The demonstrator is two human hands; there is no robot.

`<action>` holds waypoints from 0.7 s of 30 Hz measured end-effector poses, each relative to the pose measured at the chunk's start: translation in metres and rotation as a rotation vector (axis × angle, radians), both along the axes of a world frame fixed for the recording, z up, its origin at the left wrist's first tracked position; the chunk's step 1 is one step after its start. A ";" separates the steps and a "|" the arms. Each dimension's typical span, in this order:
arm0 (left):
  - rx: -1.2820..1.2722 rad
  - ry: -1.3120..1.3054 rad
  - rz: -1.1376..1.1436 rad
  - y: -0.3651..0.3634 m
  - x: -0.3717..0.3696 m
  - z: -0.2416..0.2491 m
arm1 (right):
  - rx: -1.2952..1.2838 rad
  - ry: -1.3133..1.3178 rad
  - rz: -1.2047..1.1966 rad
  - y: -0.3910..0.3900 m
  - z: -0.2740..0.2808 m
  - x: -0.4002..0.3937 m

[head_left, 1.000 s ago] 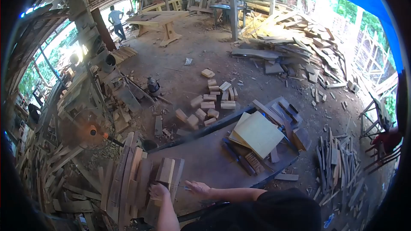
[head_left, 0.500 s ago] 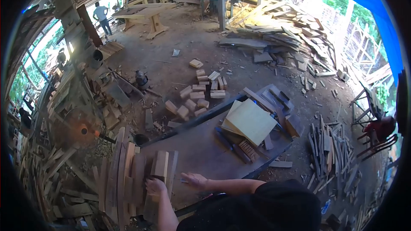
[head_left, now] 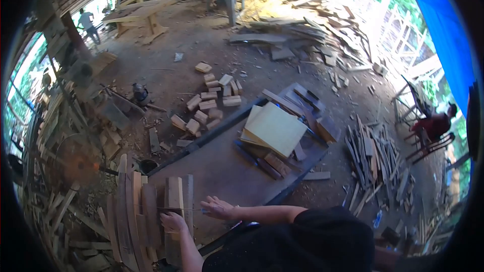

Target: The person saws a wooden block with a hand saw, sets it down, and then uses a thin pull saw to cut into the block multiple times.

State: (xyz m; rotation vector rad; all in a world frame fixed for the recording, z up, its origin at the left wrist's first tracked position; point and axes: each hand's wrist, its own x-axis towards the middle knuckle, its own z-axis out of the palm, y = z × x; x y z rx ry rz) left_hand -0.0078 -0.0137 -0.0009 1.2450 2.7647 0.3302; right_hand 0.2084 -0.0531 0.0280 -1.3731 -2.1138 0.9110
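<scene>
Wooden plank (head_left: 175,196) sits upright in the board stack (head_left: 136,206) at the workbench's (head_left: 222,171) left edge; left hand (head_left: 173,221) now clenched on its lower end, right hand (head_left: 217,207) shifted closer, fingers spread, pinching a thin ruler-like strip (head_left: 184,209) across it. Measuring continues.

Open-sided woodworking yard under a rough timber roof. Dirt floor (head_left: 201,45) strewn with cut wooden blocks (head_left: 206,103) and offcuts; scrap plank heaps (head_left: 322,30) far right; trestle table (head_left: 138,15) far left; dark workbench (head_left: 217,171) near, stacked boards (head_left: 146,211) alongside; blue tarpaulin (head_left: 438,25) overhead right.
</scene>
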 end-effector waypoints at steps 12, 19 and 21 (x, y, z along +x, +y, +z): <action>-0.002 0.031 -0.002 -0.002 0.005 0.009 | -0.051 -0.003 -0.002 -0.001 -0.011 -0.004; -0.006 0.071 -0.032 -0.005 0.004 0.014 | -0.071 0.024 -0.024 -0.007 -0.010 -0.007; -0.003 0.058 -0.027 0.004 0.015 0.013 | -0.060 0.019 -0.029 -0.004 -0.010 0.002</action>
